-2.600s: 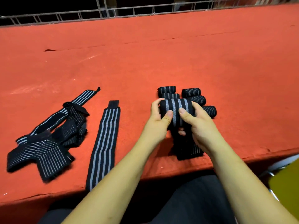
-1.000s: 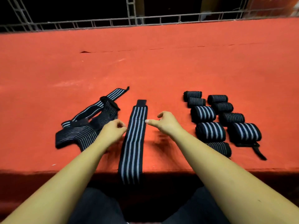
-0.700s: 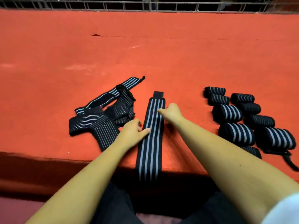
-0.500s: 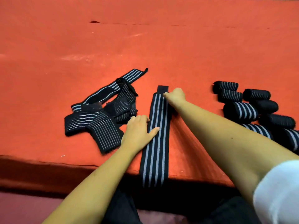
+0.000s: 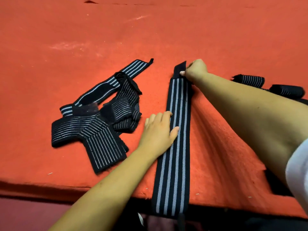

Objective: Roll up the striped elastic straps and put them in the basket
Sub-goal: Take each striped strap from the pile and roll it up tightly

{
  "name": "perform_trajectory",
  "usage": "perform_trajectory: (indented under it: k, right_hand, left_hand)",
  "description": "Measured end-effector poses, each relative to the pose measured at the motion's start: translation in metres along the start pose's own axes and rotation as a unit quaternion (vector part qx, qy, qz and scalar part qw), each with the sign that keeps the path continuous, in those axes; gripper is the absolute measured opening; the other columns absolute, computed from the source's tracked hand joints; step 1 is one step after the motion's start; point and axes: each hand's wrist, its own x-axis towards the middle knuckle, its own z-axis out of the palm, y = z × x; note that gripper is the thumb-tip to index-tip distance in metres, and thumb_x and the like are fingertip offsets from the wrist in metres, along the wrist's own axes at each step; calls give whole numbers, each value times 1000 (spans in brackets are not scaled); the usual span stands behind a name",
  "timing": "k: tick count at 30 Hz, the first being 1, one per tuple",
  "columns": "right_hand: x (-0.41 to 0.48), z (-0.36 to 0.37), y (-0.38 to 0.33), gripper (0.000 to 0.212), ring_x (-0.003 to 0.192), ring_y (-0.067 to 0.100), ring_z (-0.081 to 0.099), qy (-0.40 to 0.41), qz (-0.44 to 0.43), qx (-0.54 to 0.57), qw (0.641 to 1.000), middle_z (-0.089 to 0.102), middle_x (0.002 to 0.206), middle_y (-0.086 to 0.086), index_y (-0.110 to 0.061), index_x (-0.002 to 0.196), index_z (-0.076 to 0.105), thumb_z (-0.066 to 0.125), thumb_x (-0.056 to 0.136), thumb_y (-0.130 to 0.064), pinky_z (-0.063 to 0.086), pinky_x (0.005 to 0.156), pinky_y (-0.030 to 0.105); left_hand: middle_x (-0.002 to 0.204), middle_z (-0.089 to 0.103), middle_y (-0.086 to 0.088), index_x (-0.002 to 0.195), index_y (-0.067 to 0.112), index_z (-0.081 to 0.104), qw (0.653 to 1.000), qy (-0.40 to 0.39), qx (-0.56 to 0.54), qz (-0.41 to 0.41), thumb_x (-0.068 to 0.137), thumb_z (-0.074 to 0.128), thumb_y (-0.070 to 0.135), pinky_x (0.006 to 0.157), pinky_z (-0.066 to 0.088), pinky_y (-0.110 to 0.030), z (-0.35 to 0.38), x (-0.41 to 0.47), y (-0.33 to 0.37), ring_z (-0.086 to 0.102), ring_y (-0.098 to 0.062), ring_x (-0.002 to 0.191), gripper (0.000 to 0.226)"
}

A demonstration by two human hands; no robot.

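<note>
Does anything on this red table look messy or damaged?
Yes. Left of the flat strap lies a tangled heap of straps, crossed and folded over each other. The flat strap's near end hangs off the red cloth, which looks frayed at its near right edge, with a small tear far back.

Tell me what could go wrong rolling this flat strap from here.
The right hand pinches the flat strap at the right side of its far tab, so the roll may start crooked. The strap's near end overhangs the table edge; if the left hand lifts, it might slide off.
</note>
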Motion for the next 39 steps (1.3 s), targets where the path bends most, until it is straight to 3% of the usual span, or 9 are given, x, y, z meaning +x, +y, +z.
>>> perform_trajectory:
  k: [8, 12, 15, 20, 24, 30, 32, 35, 39]
  right_hand:
    - [-28, 21, -17, 35, 118, 39, 56, 41, -60, -69, 995, 44, 136, 27, 0, 121, 55, 58, 92, -18, 46, 93, 36]
    - [-72, 49, -65, 39, 115, 39, 53, 18, -233, -35, 972, 46, 128, 21, -1, 120, 55, 54, 90, -25, 42, 103, 41]
    - [-105, 89, -89, 41, 116, 33, 54, -67, -366, -56, 927, 56, 120, 16, -7, 119, 58, 55, 88, -34, 43, 101, 42]
    - [-126, 148, -84, 48, 141, 23, 37, -169, -387, -146, 895, 45, 150, 5, -26, 144, 45, 45, 98, -38, 30, 115, 47]
    - [-125, 152, -79, 46, 149, 19, 20, -166, -384, -166, 893, 28, 160, 6, -32, 147, 42, 37, 101, -30, 14, 122, 46]
    - [-129, 146, -81, 45, 149, 20, 20, -182, -368, -155, 899, 29, 160, 5, -29, 146, 45, 39, 101, -30, 9, 122, 45]
    - [-130, 135, -88, 40, 142, 21, 35, -230, -330, -91, 911, 44, 151, 6, -24, 138, 54, 46, 101, -34, 18, 121, 45]
    - [-137, 104, -106, 33, 102, 18, 60, -224, -196, 239, 924, 68, 109, 6, -10, 109, 69, 51, 101, -37, 42, 97, 35]
    - [-145, 62, -125, 49, 98, 21, 66, -310, -28, 533, 787, 70, 106, 6, -13, 117, 63, 48, 96, -55, 47, 92, 37]
  left_hand:
    - [106, 46, -3, 112, 13, 59, 997, 54, -39, 40, 94, 58, 27, 96, 42, -33, -78, 26, -30, 49, -18, 103, 23]
    - [103, 55, -10, 103, 10, 60, 979, 166, -24, -112, 92, 58, 17, 91, 42, -36, -131, 33, -98, 53, -23, 94, 14]
    - [120, 53, -21, 118, 3, 57, 961, 128, 25, -243, 89, 61, 21, 99, 40, -42, -133, 40, -154, 52, -36, 114, 34]
    - [136, 49, -24, 132, 3, 49, 933, 0, 61, -354, 80, 73, 54, 107, 40, -49, -123, 53, -198, 45, -41, 129, 77]
    - [119, 65, -23, 112, 10, 62, 946, 2, 37, -321, 84, 74, 46, 98, 45, -44, -136, 64, -212, 59, -39, 113, 47]
    - [92, 58, -12, 98, 6, 54, 957, 204, -44, -202, 91, 66, 21, 71, 33, -34, -183, 84, -175, 51, -25, 86, 19]
    - [90, 54, -8, 95, 7, 53, 964, 207, -53, -160, 91, 65, 23, 67, 27, -30, -201, 92, -153, 46, -21, 83, 20]
    - [86, 56, -4, 91, 13, 56, 968, 185, -122, -115, 91, 67, 26, 67, 32, -29, -214, 98, -130, 48, -17, 79, 17]
    - [80, 62, 1, 79, 29, 60, 957, 110, -252, -91, 93, 66, 27, 72, 44, -29, -210, 91, -111, 55, -13, 73, 16]
